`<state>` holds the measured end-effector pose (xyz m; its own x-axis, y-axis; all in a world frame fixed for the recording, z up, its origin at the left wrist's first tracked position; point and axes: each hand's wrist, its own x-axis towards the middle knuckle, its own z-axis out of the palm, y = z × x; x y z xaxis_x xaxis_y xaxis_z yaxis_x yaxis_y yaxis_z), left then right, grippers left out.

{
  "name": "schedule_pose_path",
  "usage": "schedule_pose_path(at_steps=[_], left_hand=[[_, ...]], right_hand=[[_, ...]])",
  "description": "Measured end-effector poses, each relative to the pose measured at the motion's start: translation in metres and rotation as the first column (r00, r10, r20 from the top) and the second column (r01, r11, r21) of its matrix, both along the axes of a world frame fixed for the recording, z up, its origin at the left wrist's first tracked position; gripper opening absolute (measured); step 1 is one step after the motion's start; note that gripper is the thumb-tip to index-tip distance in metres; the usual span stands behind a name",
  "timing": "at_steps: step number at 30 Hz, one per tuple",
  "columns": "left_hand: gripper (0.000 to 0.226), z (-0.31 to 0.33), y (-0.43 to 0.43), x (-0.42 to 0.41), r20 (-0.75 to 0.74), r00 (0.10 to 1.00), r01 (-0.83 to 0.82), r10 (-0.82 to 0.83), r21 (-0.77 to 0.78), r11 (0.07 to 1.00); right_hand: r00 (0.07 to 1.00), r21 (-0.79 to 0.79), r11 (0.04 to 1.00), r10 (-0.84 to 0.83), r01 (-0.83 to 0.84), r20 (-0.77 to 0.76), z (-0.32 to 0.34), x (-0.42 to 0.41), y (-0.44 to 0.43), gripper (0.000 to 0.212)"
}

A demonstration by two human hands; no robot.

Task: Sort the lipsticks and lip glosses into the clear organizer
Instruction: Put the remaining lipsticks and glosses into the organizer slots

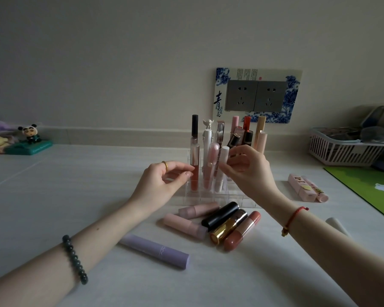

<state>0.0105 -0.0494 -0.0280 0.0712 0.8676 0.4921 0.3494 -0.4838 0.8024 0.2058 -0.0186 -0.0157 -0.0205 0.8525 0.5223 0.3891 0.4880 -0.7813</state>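
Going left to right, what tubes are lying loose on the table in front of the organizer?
Lilac tube → pale pink tube → black tube → gold tube → terracotta lipstick → white tube beyond the right forearm. A second pink tube overlaps the group, so I left it out.

A plain cream wall (142,52) is seen at the far side, dimly and evenly lit. A double grey socket (255,96) is set into it, framed by a blue-and-white plate (220,98). A pale white tabletop (53,196) is spread below, met by a low ledge (109,134).
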Motion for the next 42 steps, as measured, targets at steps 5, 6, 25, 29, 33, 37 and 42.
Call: schedule_pose_path(at_steps=[5,6,25,29,33,37,42], left_hand=[[0.022,0.000,-0.001,0.000,-0.006,1.000,-0.005,0.005,0.003,1.000],[0.023,0.000,-0.001,0.000,-0.006,1.000,-0.005,0.005,0.004,1.000],[0.018,0.002,-0.004,-0.002,-0.074,0.996,0.039,-0.041,-0.025,0.999],[0.017,0.005,-0.009,-0.008,-0.194,0.979,0.064,-0.068,-0.024,0.998],[0.011,0.012,-0.022,-0.017,-0.239,0.960,0.134,-0.146,-0.069,0.989],[0.024,0.019,-0.038,-0.033,-0.378,0.897,0.190,-0.228,-0.135,0.972],[0.023,0.025,-0.059,-0.050,-0.547,0.769,0.251,-0.332,-0.219,0.943]], right_hand=[[1.000,-0.004,1.000,0.013,-0.013,0.006,-0.002,0.002,-0.001,0.029],[1.000,-0.004,1.000,0.016,-0.016,0.007,-0.001,0.002,-0.001,0.029],[1.000,0.000,1.000,0.013,-0.013,0.023,-0.003,0.008,-0.010,0.023],[0.999,0.005,1.000,0.007,-0.007,0.037,-0.002,0.012,-0.016,0.021],[0.996,0.027,0.999,0.044,-0.047,0.078,0.003,0.008,-0.033,0.021],[0.940,0.008,0.971,0.230,-0.239,0.253,0.008,-0.007,-0.063,0.018],[0.788,-0.061,0.903,0.403,-0.426,0.466,0.001,-0.027,-0.100,0.023]])
